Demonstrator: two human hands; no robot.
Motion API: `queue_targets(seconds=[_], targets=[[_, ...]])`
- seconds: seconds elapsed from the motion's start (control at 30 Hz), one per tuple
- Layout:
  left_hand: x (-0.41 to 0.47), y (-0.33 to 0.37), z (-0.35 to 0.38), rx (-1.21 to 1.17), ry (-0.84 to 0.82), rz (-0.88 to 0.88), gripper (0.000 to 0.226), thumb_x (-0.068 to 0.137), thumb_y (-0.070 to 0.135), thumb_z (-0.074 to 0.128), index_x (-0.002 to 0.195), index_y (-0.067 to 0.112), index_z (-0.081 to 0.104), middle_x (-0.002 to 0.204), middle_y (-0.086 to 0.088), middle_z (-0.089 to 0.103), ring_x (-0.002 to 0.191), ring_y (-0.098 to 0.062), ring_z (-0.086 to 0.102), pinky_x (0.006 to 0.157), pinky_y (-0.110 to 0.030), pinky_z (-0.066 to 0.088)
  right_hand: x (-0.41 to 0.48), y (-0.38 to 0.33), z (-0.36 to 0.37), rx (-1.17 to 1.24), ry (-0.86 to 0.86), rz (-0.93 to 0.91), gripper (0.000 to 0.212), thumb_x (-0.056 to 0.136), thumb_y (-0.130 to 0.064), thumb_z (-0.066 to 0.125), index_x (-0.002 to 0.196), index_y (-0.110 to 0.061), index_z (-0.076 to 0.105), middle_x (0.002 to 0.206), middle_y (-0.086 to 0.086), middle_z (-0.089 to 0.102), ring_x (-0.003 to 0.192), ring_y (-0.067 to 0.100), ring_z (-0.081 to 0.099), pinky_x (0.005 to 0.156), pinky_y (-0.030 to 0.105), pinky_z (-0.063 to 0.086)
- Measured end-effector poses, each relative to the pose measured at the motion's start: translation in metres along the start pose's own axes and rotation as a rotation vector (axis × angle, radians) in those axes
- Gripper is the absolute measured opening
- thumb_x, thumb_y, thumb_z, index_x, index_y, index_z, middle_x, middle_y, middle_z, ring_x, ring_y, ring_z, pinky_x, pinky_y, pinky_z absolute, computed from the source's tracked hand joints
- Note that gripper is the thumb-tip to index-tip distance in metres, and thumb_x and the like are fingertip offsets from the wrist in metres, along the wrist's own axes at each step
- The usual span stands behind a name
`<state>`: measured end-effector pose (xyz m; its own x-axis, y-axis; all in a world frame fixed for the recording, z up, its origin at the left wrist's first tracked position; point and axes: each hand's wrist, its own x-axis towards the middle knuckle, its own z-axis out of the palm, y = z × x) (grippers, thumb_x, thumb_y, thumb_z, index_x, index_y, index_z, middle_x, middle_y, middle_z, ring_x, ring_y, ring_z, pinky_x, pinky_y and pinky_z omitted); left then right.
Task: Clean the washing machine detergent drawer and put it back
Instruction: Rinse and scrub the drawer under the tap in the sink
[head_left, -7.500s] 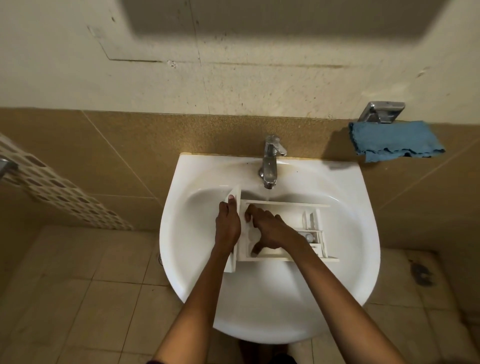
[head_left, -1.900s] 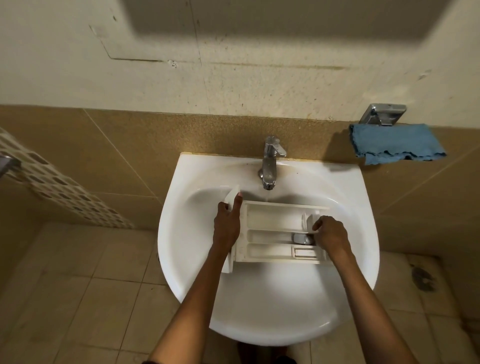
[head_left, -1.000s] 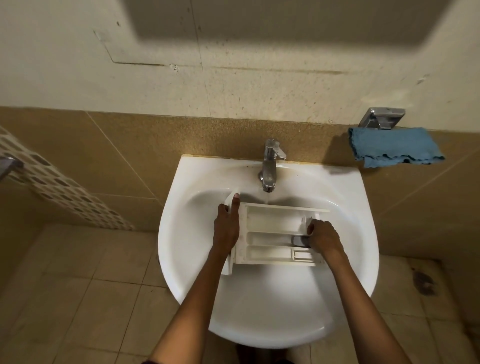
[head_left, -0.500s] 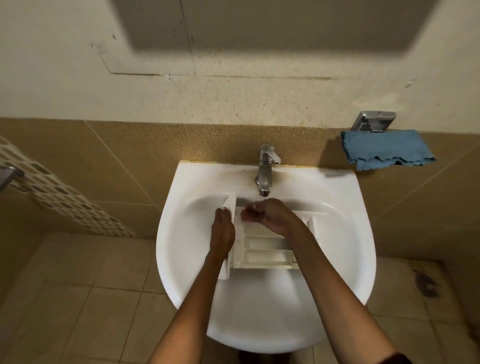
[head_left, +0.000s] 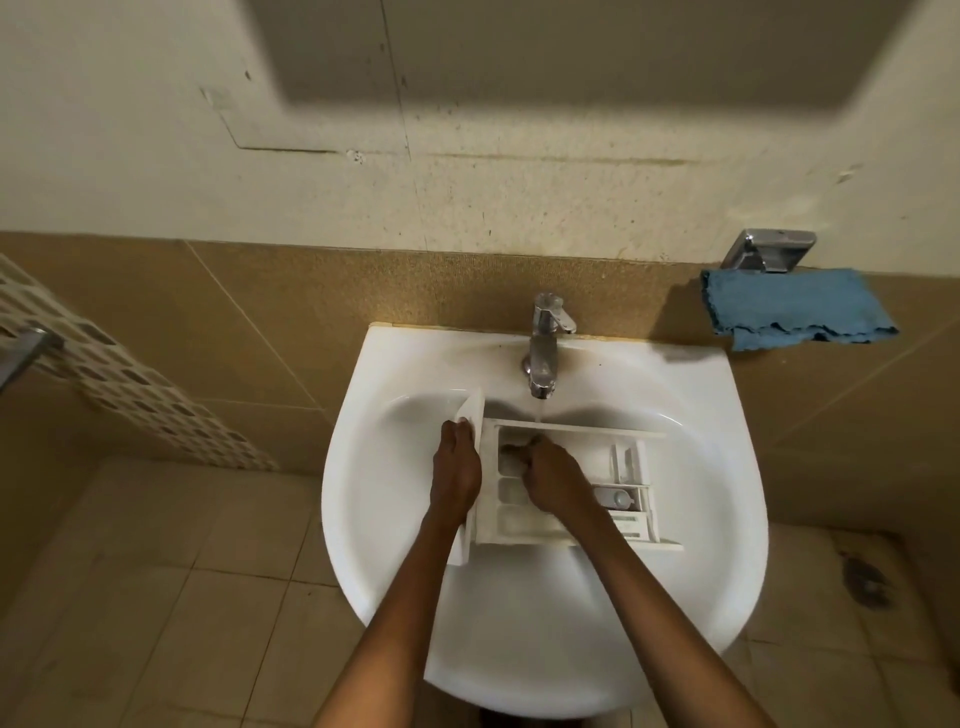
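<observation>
One drawer (head_left: 576, 453) in sink (head_left: 730, 483); left hand (head_left: 457, 470) grips front; right hand (head_left: 550, 480) curled inside.

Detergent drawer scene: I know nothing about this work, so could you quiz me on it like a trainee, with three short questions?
1. True or false: water runs from the tap while the detergent drawer sits in the sink.
2. Where is the blue cloth? A) inside the drawer B) hanging on the wall beside the sink C) on the floor
3. Fill in: the left hand holds the drawer's front panel, and the ____ hand reaches into a compartment.
Key: 1 true; 2 B; 3 right, as the right hand is in the drawer.
</observation>
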<state>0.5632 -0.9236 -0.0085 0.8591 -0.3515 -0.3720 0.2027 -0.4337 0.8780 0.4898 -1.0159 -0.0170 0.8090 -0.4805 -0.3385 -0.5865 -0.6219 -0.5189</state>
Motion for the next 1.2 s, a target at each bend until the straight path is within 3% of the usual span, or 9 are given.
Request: queue_targets(seconds=[0.17, 0.3, 0.47, 0.6, 0.67, 0.87, 1.03, 1.13, 1.2], targets=[[0.0, 0.0, 0.0, 0.0, -0.008, -0.018, 0.033, 0.103, 0.032, 0.021, 0.105, 0.011, 0.047, 0.103, -0.007, 0.051, 0.096, -0.023, 0.048, 0.086, -0.029, 0.033, -0.015, -0.013, 0.008, -0.226, 0.068, 0.006, 0.038, 0.091, -0.008, 0.04, 0.123, -0.016, 0.06, 0.116, 0.011, 0.056, 0.108, 0.03, 0.053, 0.085, 0.033, 0.041], [-0.002, 0.001, 0.0, 0.011, -0.009, -0.025, 0.035, 0.102, 0.034, 0.021, 0.105, 0.01, 0.046, 0.108, -0.012, 0.055, 0.097, -0.025, 0.05, 0.086, -0.03, 0.034, -0.019, -0.022, -0.006, -0.403, 0.193, 0.16, 0.024, 0.052, -0.015, 0.082, 0.065, -0.002, 0.067, 0.071, 0.017, 0.066, 0.066, 0.032, 0.064, 0.063, 0.03, 0.049], [-0.005, 0.007, 0.0, 0.011, -0.017, -0.021, 0.049, 0.101, 0.041, 0.022, 0.136, 0.011, 0.038, 0.134, -0.008, 0.047, 0.127, -0.029, 0.043, 0.106, -0.038, 0.032, -0.015, -0.031, 0.004, -0.076, -0.003, 0.081, 0.024, 0.092, -0.014, 0.048, 0.108, -0.002, 0.061, 0.115, 0.012, 0.06, 0.108, 0.028, 0.057, 0.087, 0.03, 0.043], [-0.002, 0.007, -0.002, 0.055, -0.045, -0.041, 0.056, 0.094, 0.056, 0.028, 0.122, 0.01, 0.043, 0.112, -0.006, 0.055, 0.101, -0.025, 0.053, 0.086, -0.035, 0.041, -0.02, -0.005, -0.013, -0.11, 0.11, 0.332, 0.026, 0.089, -0.008, 0.043, 0.108, -0.002, 0.059, 0.116, 0.015, 0.061, 0.112, 0.032, 0.056, 0.091, 0.034, 0.045], [0.001, 0.004, -0.002, 0.069, -0.053, -0.064, 0.061, 0.092, 0.058, 0.034, 0.127, 0.009, 0.04, 0.121, -0.011, 0.055, 0.107, -0.028, 0.054, 0.09, -0.038, 0.043, -0.021, 0.005, -0.019, -0.166, 0.132, 0.425, 0.025, 0.089, -0.007, 0.043, 0.108, -0.002, 0.058, 0.116, 0.016, 0.061, 0.112, 0.033, 0.056, 0.091, 0.036, 0.046], [-0.001, 0.005, 0.0, 0.03, -0.029, -0.054, 0.055, 0.093, 0.053, 0.04, 0.126, 0.009, 0.042, 0.121, -0.012, 0.056, 0.099, -0.024, 0.053, 0.088, -0.033, 0.04, -0.028, -0.032, 0.01, -0.065, 0.071, 0.068, 0.03, 0.094, -0.014, 0.041, 0.108, -0.008, 0.066, 0.113, 0.009, 0.066, 0.108, 0.025, 0.059, 0.085, 0.027, 0.043], [0.0, 0.004, -0.003, 0.027, -0.049, -0.078, 0.06, 0.091, 0.057, 0.04, 0.129, 0.01, 0.039, 0.124, -0.013, 0.055, 0.105, -0.028, 0.055, 0.09, -0.037, 0.045, -0.025, 0.014, -0.013, -0.211, 0.134, 0.441, 0.028, 0.091, -0.014, 0.043, 0.11, -0.009, 0.062, 0.114, 0.011, 0.065, 0.109, 0.03, 0.059, 0.086, 0.03, 0.045], [0.001, 0.002, -0.003, 0.027, -0.054, -0.086, 0.063, 0.089, 0.059, 0.039, 0.129, 0.011, 0.039, 0.127, -0.014, 0.054, 0.11, -0.03, 0.054, 0.095, -0.041, 0.045, -0.013, 0.018, -0.026, 0.043, 0.144, 0.416, 0.024, 0.088, -0.007, 0.046, 0.099, -0.008, 0.067, 0.103, 0.013, 0.068, 0.099, 0.03, 0.062, 0.08, 0.029, 0.046], [0.0, 0.003, -0.003, 0.019, -0.055, -0.08, 0.062, 0.089, 0.059, 0.039, 0.128, 0.011, 0.04, 0.123, -0.013, 0.055, 0.104, -0.027, 0.055, 0.089, -0.036, 0.044, -0.008, 0.011, -0.036, 0.552, 0.205, 0.293, 0.03, 0.088, -0.002, 0.043, 0.081, -0.013, 0.07, 0.082, 0.011, 0.069, 0.077, 0.025, 0.062, 0.069, 0.028, 0.047]])
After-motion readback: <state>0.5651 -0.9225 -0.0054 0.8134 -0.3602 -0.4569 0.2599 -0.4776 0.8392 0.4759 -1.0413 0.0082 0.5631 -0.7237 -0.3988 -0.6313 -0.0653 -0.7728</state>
